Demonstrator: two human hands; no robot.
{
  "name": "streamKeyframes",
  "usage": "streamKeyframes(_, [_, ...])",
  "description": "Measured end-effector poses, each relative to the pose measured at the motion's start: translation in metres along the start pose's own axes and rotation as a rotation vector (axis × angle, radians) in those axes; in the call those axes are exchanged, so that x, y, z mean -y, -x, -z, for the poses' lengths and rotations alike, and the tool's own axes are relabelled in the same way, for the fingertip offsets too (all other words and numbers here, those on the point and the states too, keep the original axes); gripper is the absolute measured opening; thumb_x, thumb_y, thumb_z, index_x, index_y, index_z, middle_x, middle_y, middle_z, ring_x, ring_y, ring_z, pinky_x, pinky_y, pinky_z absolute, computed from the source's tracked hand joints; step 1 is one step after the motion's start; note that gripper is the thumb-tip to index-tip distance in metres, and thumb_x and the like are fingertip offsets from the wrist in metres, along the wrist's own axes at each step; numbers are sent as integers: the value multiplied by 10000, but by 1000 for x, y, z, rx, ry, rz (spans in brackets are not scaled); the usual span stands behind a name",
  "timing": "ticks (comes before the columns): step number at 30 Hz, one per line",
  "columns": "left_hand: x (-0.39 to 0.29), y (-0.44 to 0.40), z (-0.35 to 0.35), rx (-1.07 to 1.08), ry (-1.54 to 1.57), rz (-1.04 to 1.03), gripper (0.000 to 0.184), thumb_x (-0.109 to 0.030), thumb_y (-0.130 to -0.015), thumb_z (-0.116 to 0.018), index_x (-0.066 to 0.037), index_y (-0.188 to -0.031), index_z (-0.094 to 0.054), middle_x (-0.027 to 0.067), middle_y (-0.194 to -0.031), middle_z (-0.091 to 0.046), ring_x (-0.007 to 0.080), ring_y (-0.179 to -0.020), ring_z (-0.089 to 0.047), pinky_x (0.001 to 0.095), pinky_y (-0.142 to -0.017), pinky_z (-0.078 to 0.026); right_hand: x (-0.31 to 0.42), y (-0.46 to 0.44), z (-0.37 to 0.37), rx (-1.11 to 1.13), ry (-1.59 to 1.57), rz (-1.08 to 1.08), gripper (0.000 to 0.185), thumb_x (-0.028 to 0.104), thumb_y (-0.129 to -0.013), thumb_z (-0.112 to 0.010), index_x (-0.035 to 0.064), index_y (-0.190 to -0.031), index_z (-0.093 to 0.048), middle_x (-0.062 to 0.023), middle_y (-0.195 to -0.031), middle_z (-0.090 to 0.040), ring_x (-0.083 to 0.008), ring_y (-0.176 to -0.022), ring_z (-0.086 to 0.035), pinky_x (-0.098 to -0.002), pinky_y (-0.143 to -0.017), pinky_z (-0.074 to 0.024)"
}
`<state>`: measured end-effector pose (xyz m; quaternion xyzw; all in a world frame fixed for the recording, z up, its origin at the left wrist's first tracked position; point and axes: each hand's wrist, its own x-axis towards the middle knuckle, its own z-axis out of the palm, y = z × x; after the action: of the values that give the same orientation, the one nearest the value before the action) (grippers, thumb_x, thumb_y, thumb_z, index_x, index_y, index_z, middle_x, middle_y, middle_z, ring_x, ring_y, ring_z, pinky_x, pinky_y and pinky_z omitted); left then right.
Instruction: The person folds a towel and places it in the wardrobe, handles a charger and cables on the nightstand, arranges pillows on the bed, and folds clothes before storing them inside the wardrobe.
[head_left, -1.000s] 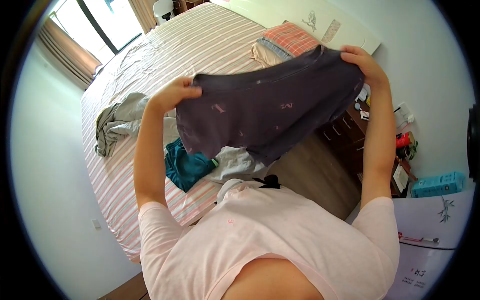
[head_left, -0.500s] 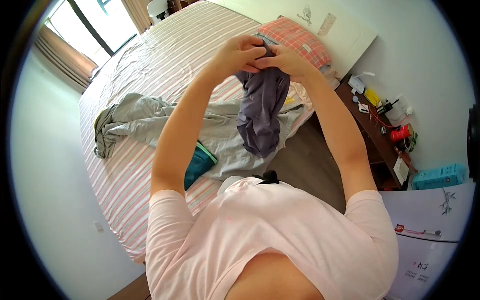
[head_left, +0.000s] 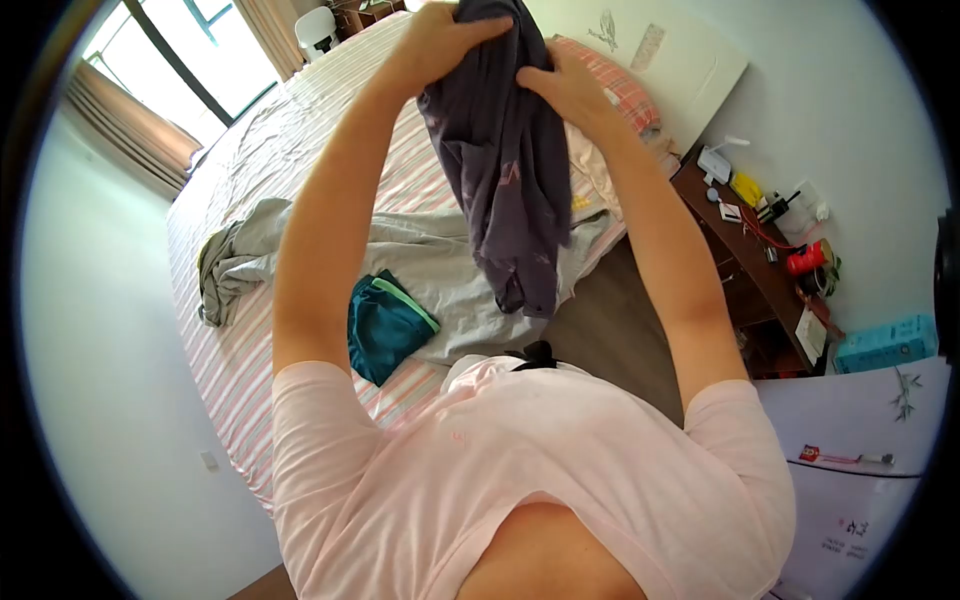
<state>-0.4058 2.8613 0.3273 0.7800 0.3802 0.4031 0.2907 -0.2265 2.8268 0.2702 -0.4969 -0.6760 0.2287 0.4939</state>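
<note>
A dark purple-grey garment (head_left: 510,170) hangs in loose folds in front of me, its lower end above the grey cloth on the bed. My left hand (head_left: 440,45) grips its upper left part, thumb lying across the front. On the other edge, my right hand (head_left: 570,90) holds it with the thumb in front and the fingers partly hidden behind. The garment's top reaches the upper edge of the view. Below my left forearm lies a folded teal garment (head_left: 390,330) with a light green edge. A rumpled grey cloth (head_left: 420,250) stretches across the bed.
The bed (head_left: 330,130) has a striped sheet. An orange plaid pillow (head_left: 625,95) rests by the headboard (head_left: 690,70). To the right, a dark wooden nightstand (head_left: 740,245) carries a red can (head_left: 805,260) and small items. A blue package (head_left: 885,343) sits near the white cabinet (head_left: 860,420).
My hands have risen and moved apart, and the bunched garment now hangs longer and wider. The teal garment shows more fully as my left arm shifted left.
</note>
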Motion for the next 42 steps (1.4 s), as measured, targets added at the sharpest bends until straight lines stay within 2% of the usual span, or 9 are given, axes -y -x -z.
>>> streamKeyframes(7, [-91,-11,55,-22,-332,-144,423,-361,-759,-643,56,-826,-633,129,-701,-631,191,-653,-609,322,-626,-478,-44,21,-6,370,-104,-171,360,175,-773,-587,-16,-1077,-556,-126,-986,-603,-194,-920,-563,-299,-825,-417])
streamKeyframes(11, [-76,0,88,-75,-456,-85,441,-380,-764,-635,40,-898,-633,139,-766,-640,209,-681,-630,300,-655,-509,-43,22,27,-30,-192,-81,280,159,-849,-512,-7,-1069,-563,-41,-938,-619,-133,-870,-548,-263,-790,-407])
streamKeyframes(13, [-54,6,105,-127,-505,-135,499,-432,-752,-639,31,-940,-631,147,-788,-643,210,-683,-644,285,-666,-534,-52,20,35,-38,-42,-138,255,166,-853,-501,-18,-1017,-562,-51,-879,-609,-140,-831,-542,-279,-761,-410])
streamKeyframes(15, [-46,15,115,52,-755,92,482,-421,-760,-636,25,-944,-632,146,-781,-644,208,-680,-646,283,-675,-537,-36,37,38,120,299,144,238,156,-845,-474,12,-1004,-578,-166,-884,-600,-250,-851,-579,-331,-762,-423])
streamKeyframes(17, [-29,30,118,34,-568,-33,444,-382,-765,-646,31,-926,-632,124,-750,-642,184,-648,-637,268,-647,-531,-51,33,44,-58,153,225,252,193,-833,-497,2,-970,-586,-167,-848,-603,-256,-828,-585,-338,-738,-429])
streamKeyframes(24, [-35,62,129,287,-459,260,447,-324,-696,-723,36,-943,-627,97,-799,-644,163,-678,-623,251,-687,-501,-26,63,72,767,-1,-220,371,246,-717,-677,-24,-964,-613,-28,-824,-620,-81,-750,-540,-253,-678,-429])
streamKeyframes(28, [-48,79,128,352,-434,349,598,-339,-646,-752,42,-1060,-552,126,-914,-627,207,-809,-613,273,-784,-478,17,62,91,959,242,-325,284,182,-729,-659,-22,-925,-630,-39,-756,-628,-110,-699,-563,-241,-664,-444])
streamKeyframes(33, [3,42,145,-1,514,156,607,-386,-698,-707,61,-1072,-537,138,-973,-606,242,-839,-603,318,-792,-494,-90,10,60,165,-1090,-407,334,211,-775,-614,-36,-999,-596,-96,-887,-626,-162,-776,-589,-281,-755,-463])
streamKeyframes(42, [-6,43,102,-124,676,480,334,-279,-747,-689,41,-833,-640,106,-721,-640,151,-558,-616,209,-523,-522,-77,102,-50,477,-1584,-797,445,318,-837,-558,-37,-1104,-531,-129,-1049,-593,-203,-936,-572,-322,-861,-445])
